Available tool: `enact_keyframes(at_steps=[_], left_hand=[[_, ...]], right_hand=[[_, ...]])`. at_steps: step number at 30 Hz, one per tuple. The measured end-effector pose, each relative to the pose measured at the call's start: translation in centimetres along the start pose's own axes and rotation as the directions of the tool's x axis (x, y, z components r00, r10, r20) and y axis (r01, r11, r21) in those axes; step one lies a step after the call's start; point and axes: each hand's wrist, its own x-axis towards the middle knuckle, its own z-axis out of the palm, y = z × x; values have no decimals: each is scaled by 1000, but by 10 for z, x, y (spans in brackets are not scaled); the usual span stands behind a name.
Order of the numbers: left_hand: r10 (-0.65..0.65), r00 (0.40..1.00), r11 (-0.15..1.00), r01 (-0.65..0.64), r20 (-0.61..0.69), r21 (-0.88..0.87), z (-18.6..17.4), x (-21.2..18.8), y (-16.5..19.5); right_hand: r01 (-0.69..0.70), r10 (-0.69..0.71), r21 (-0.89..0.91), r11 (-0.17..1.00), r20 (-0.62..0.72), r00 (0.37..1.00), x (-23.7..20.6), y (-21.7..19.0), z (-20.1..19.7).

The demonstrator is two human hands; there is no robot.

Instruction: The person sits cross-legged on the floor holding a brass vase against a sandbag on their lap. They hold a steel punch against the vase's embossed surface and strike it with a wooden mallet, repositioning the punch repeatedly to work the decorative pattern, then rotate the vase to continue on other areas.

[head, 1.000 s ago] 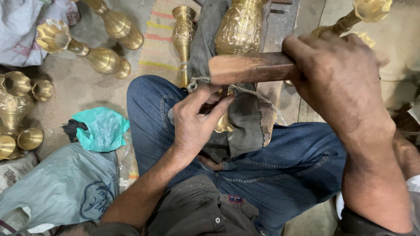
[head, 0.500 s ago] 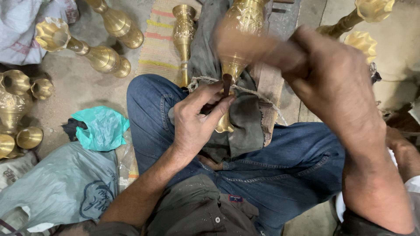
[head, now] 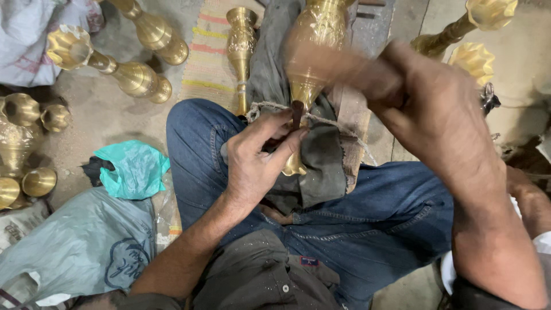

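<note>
Pinching punch [head: 297, 112], left hand [head: 258, 158] against brass vase [head: 313, 51]; right hand [head: 436, 115] above.

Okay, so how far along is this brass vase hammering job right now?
Looks done: the brass vase already shows patterned relief on its body. In hand: the left hand holds a dark punch against the vase's narrow stem, and the right hand has a blurred wooden mallet. Left: cannot tell how much surface remains; several other brass vases lie on the floor.

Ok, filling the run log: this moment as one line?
left hand: holds dark punch on brass vase | right hand: grips blurred wooden mallet | vase on grey cloth over lap
</note>
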Motion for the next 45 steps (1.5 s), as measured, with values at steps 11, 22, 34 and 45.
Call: enact_keyframes(at_steps=[11,22,34,45], left_hand=[[34,999,999,-34,0,25,1,-1,-3],[26,999,1000,-26,21,-1,0,0,-3],[50,999,996,-51,19,67,0,2,-2],[-6,999,999,4,54,44,-3,5,2]], right_hand=[[140,-150,-187,972,-40,988,1,0,2],[86,-84,-57,995,28,996,1,8,3],[175,-197,-296,939,-46,979,4,13,10],[64,-64,-45,997,7,998,-2,14,15]])
